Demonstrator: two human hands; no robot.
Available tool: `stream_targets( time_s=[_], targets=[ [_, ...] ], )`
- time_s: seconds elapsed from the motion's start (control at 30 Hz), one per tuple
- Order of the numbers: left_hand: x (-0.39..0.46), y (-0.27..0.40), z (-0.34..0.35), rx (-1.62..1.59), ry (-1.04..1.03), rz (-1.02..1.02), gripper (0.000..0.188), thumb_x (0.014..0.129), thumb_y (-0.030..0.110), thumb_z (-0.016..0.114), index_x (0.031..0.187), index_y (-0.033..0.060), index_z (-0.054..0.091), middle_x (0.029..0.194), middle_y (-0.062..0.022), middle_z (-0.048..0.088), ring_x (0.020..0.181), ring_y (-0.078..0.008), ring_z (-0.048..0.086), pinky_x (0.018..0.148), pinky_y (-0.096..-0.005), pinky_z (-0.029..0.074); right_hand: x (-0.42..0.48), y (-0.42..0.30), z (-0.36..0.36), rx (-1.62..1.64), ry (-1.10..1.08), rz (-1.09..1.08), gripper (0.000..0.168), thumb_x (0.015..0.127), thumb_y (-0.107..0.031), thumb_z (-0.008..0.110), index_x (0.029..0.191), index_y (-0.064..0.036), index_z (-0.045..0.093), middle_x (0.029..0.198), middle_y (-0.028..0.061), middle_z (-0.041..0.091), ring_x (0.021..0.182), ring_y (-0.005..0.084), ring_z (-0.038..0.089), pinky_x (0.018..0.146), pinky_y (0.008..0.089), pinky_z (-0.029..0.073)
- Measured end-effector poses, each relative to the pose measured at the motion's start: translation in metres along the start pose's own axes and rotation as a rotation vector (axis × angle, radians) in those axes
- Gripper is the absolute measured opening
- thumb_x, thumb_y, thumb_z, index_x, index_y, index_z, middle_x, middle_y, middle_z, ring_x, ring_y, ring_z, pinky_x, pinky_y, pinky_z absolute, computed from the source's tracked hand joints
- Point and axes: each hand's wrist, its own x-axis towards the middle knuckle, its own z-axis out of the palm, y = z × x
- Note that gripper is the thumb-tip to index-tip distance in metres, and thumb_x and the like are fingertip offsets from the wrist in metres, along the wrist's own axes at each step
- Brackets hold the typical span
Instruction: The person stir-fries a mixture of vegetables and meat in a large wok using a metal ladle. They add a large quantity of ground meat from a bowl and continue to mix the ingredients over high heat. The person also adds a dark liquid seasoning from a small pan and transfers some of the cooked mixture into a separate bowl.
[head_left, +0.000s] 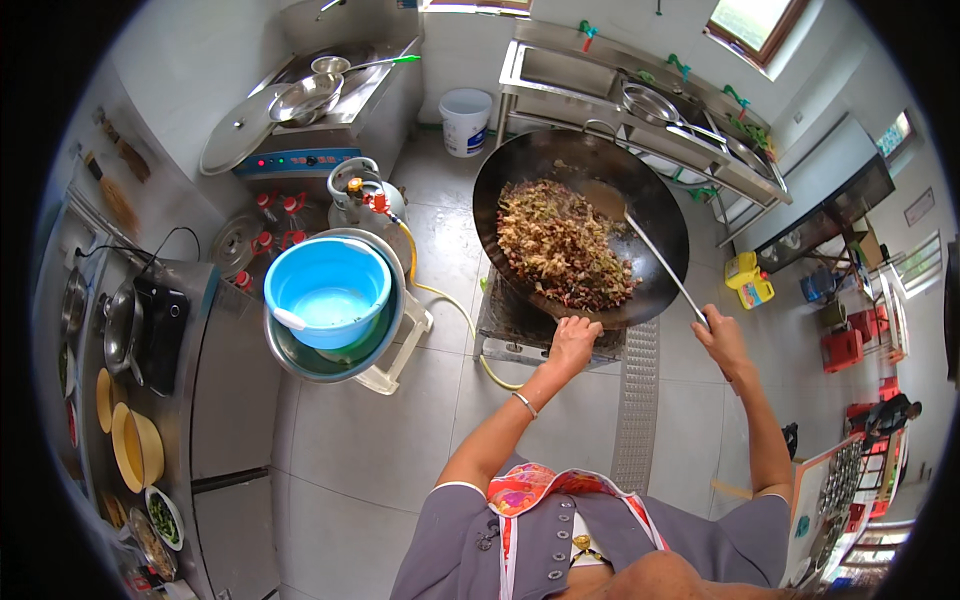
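Note:
A large dark wok (660, 217) sits on a low square burner stove (487, 315), tilted a little. Chopped meat and vegetables (562, 244) lie in its middle and left side, with brown liquid near the far side. My left hand (574, 343) grips the wok's near rim or handle; a cloth or handle part under the fingers is hard to make out. My right hand (724, 341) is closed around the end of a long metal-handled spatula or ladle (664, 262). Its head rests at the food's right edge, partly hidden in the liquid.
Left of the wok, a blue plastic basin (330, 281) sits in a larger metal basin on a stool. Behind it stands a gas cylinder (367, 202) with a yellow hose (442, 292) crossing the floor. A steel sink (570, 71) stands beyond the wok; a white bucket (465, 124) is nearby.

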Motion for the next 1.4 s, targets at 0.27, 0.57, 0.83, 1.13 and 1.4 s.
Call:
stream_targets(
  time_s=[0.27, 0.57, 0.83, 1.13, 1.4],
  targets=[
    [-0.004, -0.005, 0.006, 0.021, 0.009, -0.028, 0.015, 0.082, 0.005, 0.054, 0.091, 0.0123, 0.063, 0.081, -0.0074, 0.059, 0.085, -0.0269, 0.056, 0.08, -0.0392, 0.041, -0.112, -0.051, -0.055, 0.756, -0.394, 0.476, 0.026, 0.091, -0.02, 0.058, 0.111, -0.004, 0.053, 0.066, 0.0, 0.047, 0.049, 0.0083, 0.043, 0.044, 0.0221, 0.038],
    [-0.003, -0.001, 0.009, 0.011, 0.016, -0.04, 0.012, 0.082, 0.006, 0.053, 0.086, 0.0127, 0.062, 0.079, -0.0066, 0.058, 0.085, -0.0252, 0.056, 0.079, -0.0382, 0.041, -0.053, -0.005, 0.008, 0.43, -0.553, 0.436, 0.015, 0.091, -0.02, 0.056, 0.09, -0.006, 0.051, 0.066, 0.001, 0.048, 0.052, 0.0106, 0.049, 0.046, 0.0267, 0.043],
    [-0.003, -0.002, 0.006, -0.014, 0.047, -0.009, 0.012, 0.081, 0.005, 0.054, 0.088, 0.0118, 0.062, 0.077, -0.0064, 0.056, 0.082, -0.0265, 0.055, 0.077, -0.0385, 0.042, 0.087, -0.001, 0.118, 0.374, -0.174, 0.208, 0.021, 0.088, -0.018, 0.054, 0.097, 0.001, 0.054, 0.066, 0.0064, 0.055, 0.05, 0.0156, 0.054, 0.046, 0.0323, 0.045],
    [-0.005, -0.005, 0.0, -0.016, 0.02, -0.047, 0.015, 0.08, 0.002, 0.055, 0.09, 0.0108, 0.061, 0.079, -0.006, 0.055, 0.084, -0.0259, 0.054, 0.079, -0.0378, 0.041, 0.102, -0.011, 0.098, 1.048, -0.275, 0.317, 0.018, 0.093, -0.022, 0.057, 0.103, -0.007, 0.053, 0.064, 0.0014, 0.05, 0.048, 0.0097, 0.047, 0.04, 0.0243, 0.041],
    [-0.001, 0.004, -0.001, -0.02, 0.002, -0.029, 0.016, 0.079, 0.002, 0.054, 0.091, 0.0103, 0.062, 0.08, -0.0067, 0.055, 0.084, -0.0253, 0.054, 0.079, -0.0374, 0.04, 0.195, 0.019, 0.121, 0.913, -0.111, 0.344, 0.017, 0.095, -0.026, 0.053, 0.098, -0.009, 0.05, 0.061, 0.0016, 0.048, 0.043, 0.0122, 0.047, 0.038, 0.0264, 0.041]
  ],
)
